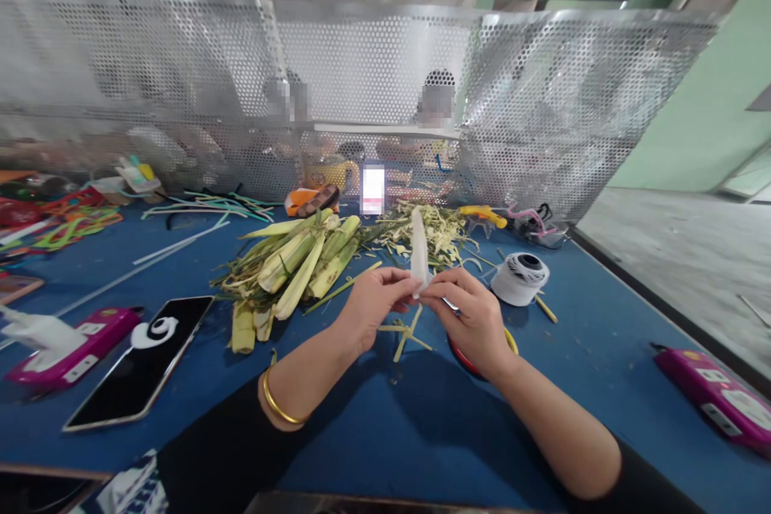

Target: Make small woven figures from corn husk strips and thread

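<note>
Our left hand (372,307) and right hand (473,320) meet fingertip to fingertip, both pinching the lower end of a pale, whitish, tapered leaf strip (419,250). It stands nearly upright above our fingers, long axis vertical, tip pointing up and away. Beyond the left hand lies a heap of yellow-green folded palm leaves (295,265); right of our right hand sits a white thread spool (520,278) on the blue table (422,418).

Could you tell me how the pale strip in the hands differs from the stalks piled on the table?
The pale strip is white, thin and flat; the stalks are yellow-green and thick. The strip stands upright, pinched between the left hand and right hand; the stalks lie heaped on the blue table. Both look like plant material.
</note>
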The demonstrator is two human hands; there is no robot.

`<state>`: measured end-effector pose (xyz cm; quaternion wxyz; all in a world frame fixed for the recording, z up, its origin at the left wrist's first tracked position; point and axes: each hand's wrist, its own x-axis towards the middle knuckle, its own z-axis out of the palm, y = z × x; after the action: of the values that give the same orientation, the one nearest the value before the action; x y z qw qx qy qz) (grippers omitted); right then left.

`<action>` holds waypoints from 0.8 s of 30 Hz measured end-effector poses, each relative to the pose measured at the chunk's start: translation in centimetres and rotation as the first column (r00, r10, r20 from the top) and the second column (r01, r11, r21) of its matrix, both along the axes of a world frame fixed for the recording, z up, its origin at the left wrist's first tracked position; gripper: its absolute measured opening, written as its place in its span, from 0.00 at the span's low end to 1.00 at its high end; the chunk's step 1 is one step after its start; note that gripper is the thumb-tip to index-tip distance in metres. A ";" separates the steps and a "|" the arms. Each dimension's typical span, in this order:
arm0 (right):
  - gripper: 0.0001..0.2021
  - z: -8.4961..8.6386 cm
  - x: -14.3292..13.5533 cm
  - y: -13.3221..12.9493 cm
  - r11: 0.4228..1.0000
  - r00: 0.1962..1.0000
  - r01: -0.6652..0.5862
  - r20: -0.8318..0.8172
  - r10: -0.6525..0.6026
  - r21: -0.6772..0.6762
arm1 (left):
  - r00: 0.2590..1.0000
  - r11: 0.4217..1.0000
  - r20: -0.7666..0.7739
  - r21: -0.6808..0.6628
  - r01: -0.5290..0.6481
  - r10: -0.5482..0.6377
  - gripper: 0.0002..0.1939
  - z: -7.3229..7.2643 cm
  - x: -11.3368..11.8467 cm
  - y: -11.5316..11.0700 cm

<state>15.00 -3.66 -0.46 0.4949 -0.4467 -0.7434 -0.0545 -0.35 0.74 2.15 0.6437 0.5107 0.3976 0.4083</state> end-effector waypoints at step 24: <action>0.09 0.6 -0.5 0.2 0.873 0.828 -0.155 -0.543 -0.141 -0.463 | 0.997 0.990 -0.033 0.124 -0.062 0.067 0.08 -0.1 0.7 -0.8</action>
<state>14.47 -3.44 0.13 0.5621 -0.5498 -0.5556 0.2704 0.32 -0.07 2.05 0.5902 0.5436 0.3998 0.4431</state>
